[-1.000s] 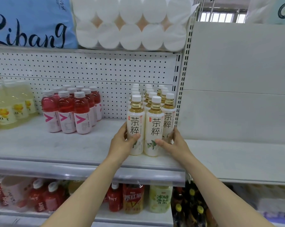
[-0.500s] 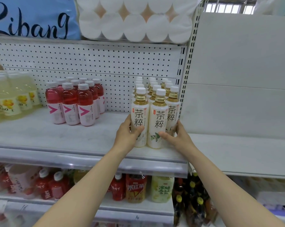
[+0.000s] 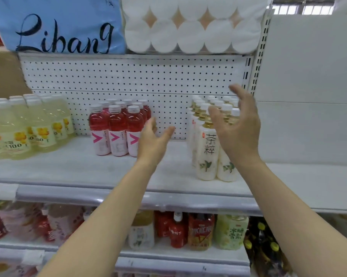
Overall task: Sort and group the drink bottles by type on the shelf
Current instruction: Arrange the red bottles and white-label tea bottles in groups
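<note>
The white tea bottles point(image 3: 207, 152) stand in a tight block at the right end of the shelf point(image 3: 88, 168), well apart from the red bottles point(image 3: 118, 130). The right hand point(image 3: 236, 126) is spread in front of their caps and holds nothing; the left hand point(image 3: 152, 140) is also spread and free. It seems best to press both palms gently on the block's sides, so no bottle tips.

Three bottle groups: yellow bottles point(image 3: 18, 128), red bottles point(image 3: 117, 128), tea bottles point(image 3: 206, 148).
</note>
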{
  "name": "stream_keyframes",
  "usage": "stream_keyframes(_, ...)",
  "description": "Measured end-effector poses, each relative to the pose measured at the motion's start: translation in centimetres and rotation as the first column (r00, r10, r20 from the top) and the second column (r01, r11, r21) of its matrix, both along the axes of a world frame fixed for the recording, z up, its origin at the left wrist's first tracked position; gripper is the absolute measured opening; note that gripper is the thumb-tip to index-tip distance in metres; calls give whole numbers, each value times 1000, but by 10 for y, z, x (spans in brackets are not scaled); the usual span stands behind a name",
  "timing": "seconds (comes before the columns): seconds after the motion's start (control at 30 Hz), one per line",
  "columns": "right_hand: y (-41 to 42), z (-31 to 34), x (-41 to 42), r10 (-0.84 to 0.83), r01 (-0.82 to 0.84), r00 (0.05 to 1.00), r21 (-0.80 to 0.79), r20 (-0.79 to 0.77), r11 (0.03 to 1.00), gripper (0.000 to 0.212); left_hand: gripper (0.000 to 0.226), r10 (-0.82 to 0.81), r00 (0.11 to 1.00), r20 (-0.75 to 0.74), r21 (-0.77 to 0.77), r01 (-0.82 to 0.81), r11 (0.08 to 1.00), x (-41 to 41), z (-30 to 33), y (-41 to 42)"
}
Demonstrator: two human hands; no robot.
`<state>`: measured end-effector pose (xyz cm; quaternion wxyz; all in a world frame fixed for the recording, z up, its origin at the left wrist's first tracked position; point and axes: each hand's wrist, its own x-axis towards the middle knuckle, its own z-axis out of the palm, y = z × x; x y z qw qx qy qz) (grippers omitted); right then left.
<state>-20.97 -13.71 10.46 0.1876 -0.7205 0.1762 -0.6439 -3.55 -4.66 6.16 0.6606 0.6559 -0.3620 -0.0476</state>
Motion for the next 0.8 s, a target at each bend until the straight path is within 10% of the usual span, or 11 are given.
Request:
stream_keyframes(0.27,34,-40,161,347,-156,867,465,-359,872,68,66,283,959,14,-17,-283,959,164,-20,92)
stream_keyframes(0.47,27,-76,229,343,3,814,594,-469,804,91,60,-63,997,-43,176,70,982,251,-39,97)
stream_keyframes(0.63,28,-90,260,353,-39,859,638,-372,769,45,55,-219,971,-96,211,234,949,292,-42,89)
stream_keyframes(0.8,24,-100,273,342,-76,897,664,-280,744,45,46,-252,958,-139,188,275,943,302,-49,84)
